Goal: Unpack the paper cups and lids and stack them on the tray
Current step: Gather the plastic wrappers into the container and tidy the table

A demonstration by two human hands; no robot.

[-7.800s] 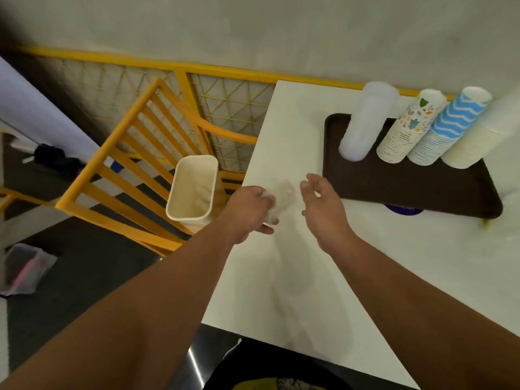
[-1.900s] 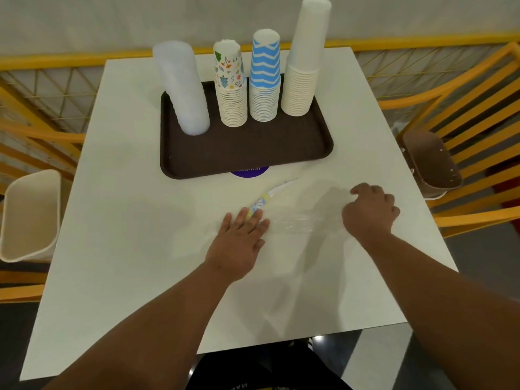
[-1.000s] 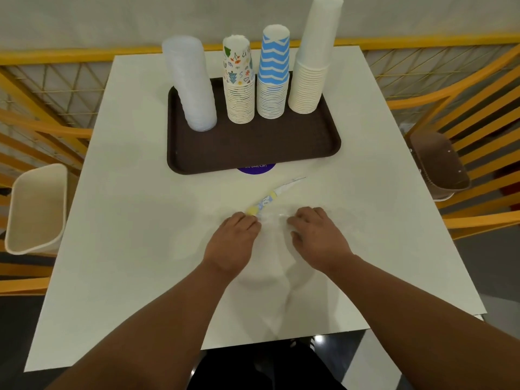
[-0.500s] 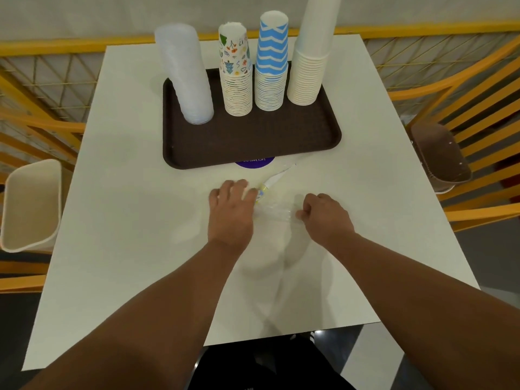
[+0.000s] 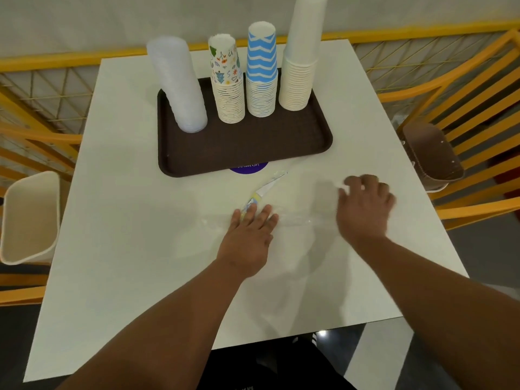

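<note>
1. The cream bin [image 5: 28, 218] hangs just off the worktop's [image 5: 126, 249] left edge, near enough to take rubbish.
2. The stack of lids [image 5: 180, 85] stands on the dark tray [image 5: 244, 147], with the patterned cups [image 5: 226, 83], blue-striped cups [image 5: 261, 71] and plain white cups [image 5: 301, 60] to its right. All four are out of their wrapping, so unpacking looks done.
3. The left hand [image 5: 247, 235] lies flat, fingers straight and together, pressing down the clear plastic wrapper [image 5: 295, 218] beside its printed strip [image 5: 260, 194].
4. The right hand [image 5: 365, 204], blurred, has its fingers curled at the wrapper's right end; whether it pinches the film I cannot tell.
5. The step seems to be flattening or gathering the empty wrapper. Keep the left palm as an anchor and draw the film inward, low along the worktop.
6. Bare worktop lies before the tray; stay short of its front rim, since the tall stacks would topple easily.
7. The brown bin [image 5: 433, 156] hangs just off the right edge.
</note>
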